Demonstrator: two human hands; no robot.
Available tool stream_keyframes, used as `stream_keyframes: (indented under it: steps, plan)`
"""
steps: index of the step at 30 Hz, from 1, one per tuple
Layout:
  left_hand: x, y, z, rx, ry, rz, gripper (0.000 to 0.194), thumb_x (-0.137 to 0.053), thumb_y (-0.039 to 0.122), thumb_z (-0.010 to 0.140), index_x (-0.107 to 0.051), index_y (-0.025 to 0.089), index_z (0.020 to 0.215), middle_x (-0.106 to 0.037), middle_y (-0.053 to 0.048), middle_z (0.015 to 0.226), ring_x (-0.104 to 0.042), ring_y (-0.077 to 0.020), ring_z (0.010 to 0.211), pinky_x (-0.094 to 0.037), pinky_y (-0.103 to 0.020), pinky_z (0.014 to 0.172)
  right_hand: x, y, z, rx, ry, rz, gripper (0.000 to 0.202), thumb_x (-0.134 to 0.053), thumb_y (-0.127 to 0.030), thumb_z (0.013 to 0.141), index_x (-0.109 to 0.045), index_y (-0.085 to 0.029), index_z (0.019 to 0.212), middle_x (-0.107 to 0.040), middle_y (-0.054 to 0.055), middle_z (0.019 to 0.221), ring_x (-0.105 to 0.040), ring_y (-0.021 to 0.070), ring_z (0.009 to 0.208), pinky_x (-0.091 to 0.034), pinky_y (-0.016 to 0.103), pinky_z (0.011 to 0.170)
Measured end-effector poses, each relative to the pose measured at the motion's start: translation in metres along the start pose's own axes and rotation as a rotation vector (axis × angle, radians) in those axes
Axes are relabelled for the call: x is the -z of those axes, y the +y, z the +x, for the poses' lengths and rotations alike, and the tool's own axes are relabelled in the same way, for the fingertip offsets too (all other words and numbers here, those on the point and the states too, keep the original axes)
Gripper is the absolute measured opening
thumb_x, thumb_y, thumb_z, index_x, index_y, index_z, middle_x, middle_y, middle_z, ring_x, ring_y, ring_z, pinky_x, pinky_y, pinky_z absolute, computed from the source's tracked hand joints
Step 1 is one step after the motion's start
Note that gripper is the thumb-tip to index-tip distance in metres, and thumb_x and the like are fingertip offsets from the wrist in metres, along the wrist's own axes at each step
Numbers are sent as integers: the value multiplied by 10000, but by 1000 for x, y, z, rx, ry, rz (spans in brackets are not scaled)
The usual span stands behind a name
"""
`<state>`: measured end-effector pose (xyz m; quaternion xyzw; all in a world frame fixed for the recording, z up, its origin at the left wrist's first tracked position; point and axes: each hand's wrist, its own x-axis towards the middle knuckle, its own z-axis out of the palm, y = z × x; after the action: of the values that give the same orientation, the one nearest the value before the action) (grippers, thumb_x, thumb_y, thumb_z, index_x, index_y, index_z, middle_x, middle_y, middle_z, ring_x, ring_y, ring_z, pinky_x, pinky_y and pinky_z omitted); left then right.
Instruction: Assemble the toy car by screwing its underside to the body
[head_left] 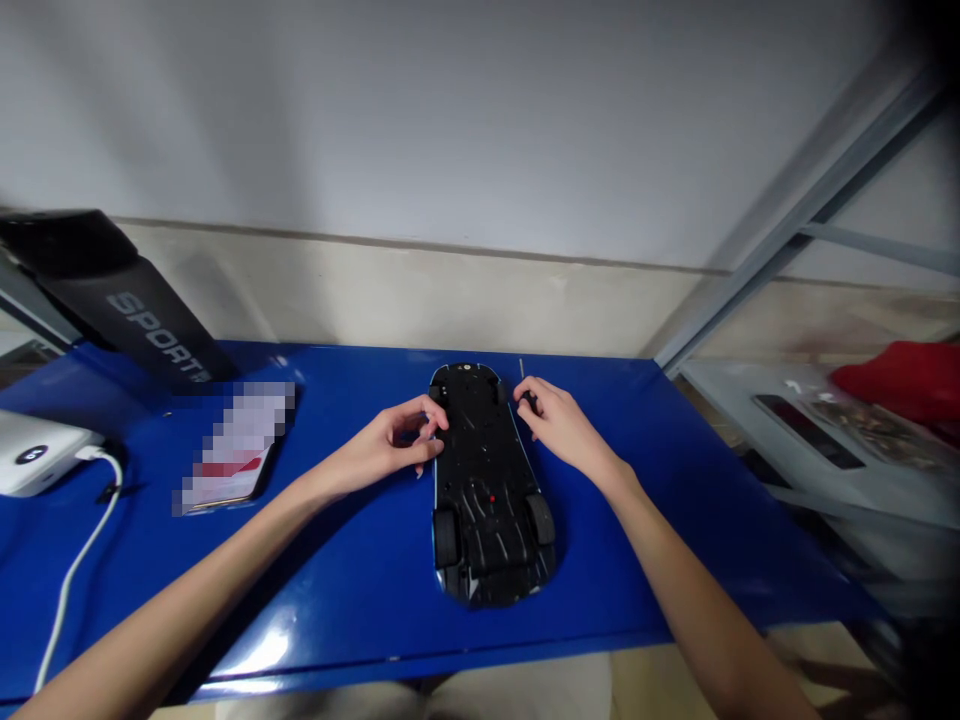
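A toy car [484, 440] lies upside down on the blue table [337, 590], its black underside facing up and its wheels showing. My left hand [397, 440] is at the car's left side, fingers curled and fingertips against its edge. The thumb lies just below the index finger there. Just off the car's right side, my right hand [555, 420] is closed around the dark handle of a screwdriver [529, 401]. Its thin metal shaft points away from me, towards the wall. Most of the handle is hidden by the fingers.
On the left are a phone [240, 450], a dark box lettered SPORT [142, 310], and a white device [41, 455] with a white cable [82, 560]. A wall [450, 290] closes the back. At right, a metal-framed shelf [892, 490] holds a red item [907, 380] and bags.
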<state>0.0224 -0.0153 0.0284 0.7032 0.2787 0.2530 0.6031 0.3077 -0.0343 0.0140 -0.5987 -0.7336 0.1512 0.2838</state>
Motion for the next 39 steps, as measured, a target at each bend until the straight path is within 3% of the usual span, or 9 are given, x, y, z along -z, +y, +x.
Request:
stream_keyframes:
  steps: [25, 31, 34, 39]
  plan:
    - [0, -5, -1, -21, 9, -28, 124, -594, 269, 925, -538, 198, 1009, -438, 50, 792, -438, -71, 630, -462, -228, 608, -4, -2, 0, 4, 5, 6, 160, -426, -252, 927, -572, -234, 990, -601, 34, 988, -557, 140, 691, -466, 301, 672]
    - [-1, -7, 0, -16, 5, -96, 135, -601, 275, 924, -537, 199, 1015, -445, 45, 817, -503, -73, 629, -523, -247, 593, -7, 1, 2, -5, 24, 61, 299, -461, -265, 914, -526, -272, 1206, -555, 0, 884, -487, 128, 620, -469, 294, 621]
    - [0, -6, 1, -8, -4, -124, 145, -624, 269, 914, -537, 196, 1004, -451, 48, 817, -526, -64, 615, -527, -240, 589, -6, 2, 4, -21, 75, 170, 380, -514, -298, 902, -480, -270, 1280, -573, 9, 927, -531, 130, 647, -488, 290, 601]
    - [5, -8, 1, -21, -33, -159, 173, -641, 253, 909, -519, 199, 1019, -470, 55, 809, -564, -63, 619, -519, -228, 601, 8, -12, 10, -22, 206, 321, 249, -627, -357, 861, -560, -215, 1054, -662, 38, 907, -658, 186, 839, -546, 337, 754]
